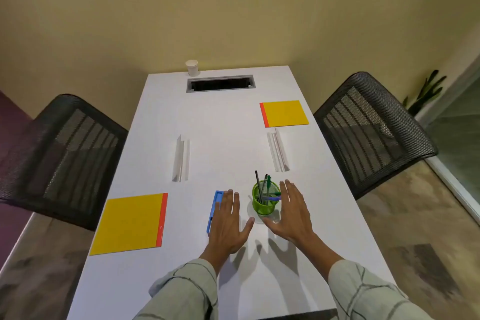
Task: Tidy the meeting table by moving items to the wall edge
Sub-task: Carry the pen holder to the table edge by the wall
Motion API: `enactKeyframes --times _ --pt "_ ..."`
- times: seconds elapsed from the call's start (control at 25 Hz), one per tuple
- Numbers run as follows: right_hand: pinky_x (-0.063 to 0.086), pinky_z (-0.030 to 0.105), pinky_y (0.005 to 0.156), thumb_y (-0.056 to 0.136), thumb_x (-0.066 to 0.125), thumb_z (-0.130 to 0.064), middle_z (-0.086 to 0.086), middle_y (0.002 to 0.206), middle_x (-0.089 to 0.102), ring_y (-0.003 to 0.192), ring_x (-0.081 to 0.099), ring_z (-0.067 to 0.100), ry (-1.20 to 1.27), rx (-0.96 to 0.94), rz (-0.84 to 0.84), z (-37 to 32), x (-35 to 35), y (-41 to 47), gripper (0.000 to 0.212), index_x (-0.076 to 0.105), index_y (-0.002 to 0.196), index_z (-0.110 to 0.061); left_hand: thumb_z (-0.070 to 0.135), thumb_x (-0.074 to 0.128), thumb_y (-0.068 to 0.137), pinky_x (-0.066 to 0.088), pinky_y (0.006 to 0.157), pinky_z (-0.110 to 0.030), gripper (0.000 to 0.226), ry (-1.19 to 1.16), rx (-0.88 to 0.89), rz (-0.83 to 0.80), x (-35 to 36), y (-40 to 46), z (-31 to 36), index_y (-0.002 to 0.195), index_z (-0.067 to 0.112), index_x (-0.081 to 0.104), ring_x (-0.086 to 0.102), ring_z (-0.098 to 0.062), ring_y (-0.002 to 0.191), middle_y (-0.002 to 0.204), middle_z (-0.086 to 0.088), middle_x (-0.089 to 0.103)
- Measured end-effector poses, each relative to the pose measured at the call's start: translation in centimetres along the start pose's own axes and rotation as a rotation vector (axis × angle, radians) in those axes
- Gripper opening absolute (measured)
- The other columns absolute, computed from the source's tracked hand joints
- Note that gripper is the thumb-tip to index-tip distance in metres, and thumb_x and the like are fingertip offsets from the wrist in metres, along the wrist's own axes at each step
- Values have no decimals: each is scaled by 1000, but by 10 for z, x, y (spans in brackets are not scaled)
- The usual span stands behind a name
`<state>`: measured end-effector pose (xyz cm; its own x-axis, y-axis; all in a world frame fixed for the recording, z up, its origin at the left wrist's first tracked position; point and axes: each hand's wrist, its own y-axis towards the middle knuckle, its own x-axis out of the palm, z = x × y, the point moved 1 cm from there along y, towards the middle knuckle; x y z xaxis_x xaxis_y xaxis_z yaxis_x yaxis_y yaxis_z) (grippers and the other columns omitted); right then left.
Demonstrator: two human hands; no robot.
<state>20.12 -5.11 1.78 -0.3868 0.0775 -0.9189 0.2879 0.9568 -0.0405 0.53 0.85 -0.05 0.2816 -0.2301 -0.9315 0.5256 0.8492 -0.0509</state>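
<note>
Both hands hovering low over near part of table (223, 138), fingers spread, gripping nothing. Left hand (228, 218) lying partly over blue stapler (214, 209), long axis pointing toward wall. Right hand (292, 212) just right of green pen cup (265, 201), cup sitting between hands, nearer right. Wall edge far ahead, paper cup (192, 67) already sitting there.

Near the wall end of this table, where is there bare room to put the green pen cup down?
Bare patches: right of the paper cup behind the cable slot, and the middle strip between the two clear stands. Crowded: the near middle, where both hands flank the pen cup and blue stapler.
</note>
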Motion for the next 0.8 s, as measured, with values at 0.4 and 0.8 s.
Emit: enactKeyframes --times 0.4,0.8 --pt "38 39 110 70 77 -61 1 162 23 146 29 24 256 120 -202 18 11 34 119 6 157 -21 54 41 97 11 119 -28 81 -190 -56 -151 27 37 20 155 10 5 10 -22 151 163 -9 10" --pt "36 37 116 75 82 -43 6 157 35 141 40 23 506 7 -243 37 14 45 108 17 155 -11 28 76 81 51 90 -28 57 -608 -120 -83 28 68 41 130 22 47 59 -15 108 123 1 60"
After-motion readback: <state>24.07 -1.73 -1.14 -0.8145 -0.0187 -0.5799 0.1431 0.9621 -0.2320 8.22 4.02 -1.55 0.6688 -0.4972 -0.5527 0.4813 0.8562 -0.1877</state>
